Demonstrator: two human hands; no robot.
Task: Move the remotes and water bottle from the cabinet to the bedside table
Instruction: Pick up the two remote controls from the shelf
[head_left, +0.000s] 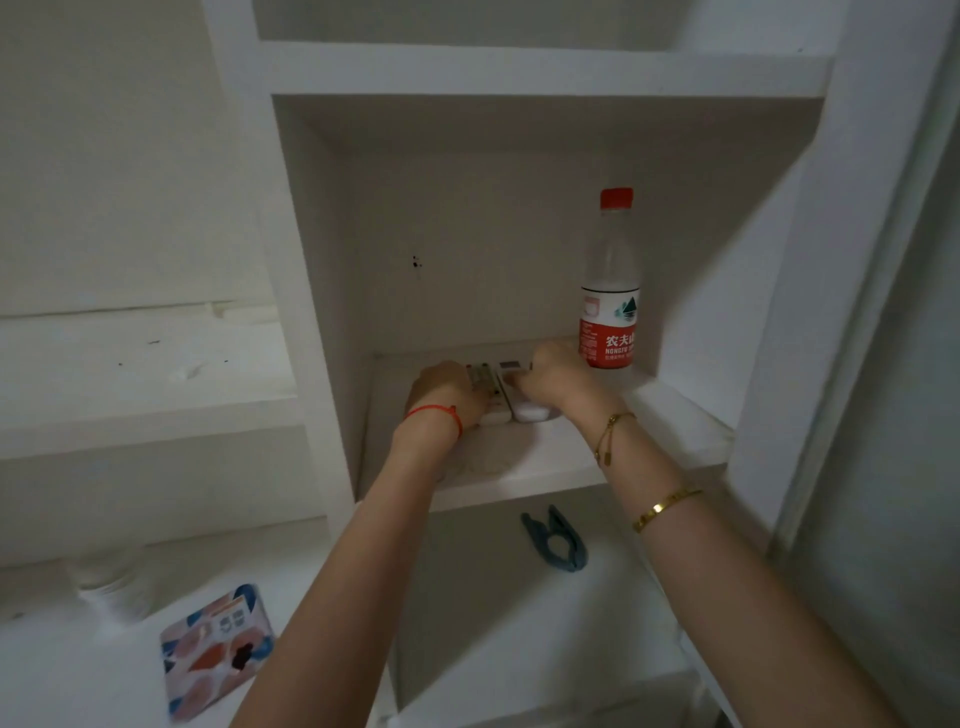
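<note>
Framing both hands is a white cabinet (524, 67) of open cubbies, whose middle shelf (649, 421) carries everything the task concerns. Well to the left of the left arm, a white ledge (130, 374) runs along the wall, with a lower white surface (62, 670) beneath it. Just right of the right hand, a water bottle (610, 291) with a red cap and red label stands upright at the back of the shelf, apart from the knuckles. Below the left forearm lies a patterned card (215, 649), and below the right wrist a blue clip (556, 540) rests on the lower shelf. Between the hands, two white remotes (514, 402) lie side by side, touching. The left hand (447, 395) is curled over the left remote; the right hand (556, 376) closes on the right one, thumb pressed to its top.
</note>
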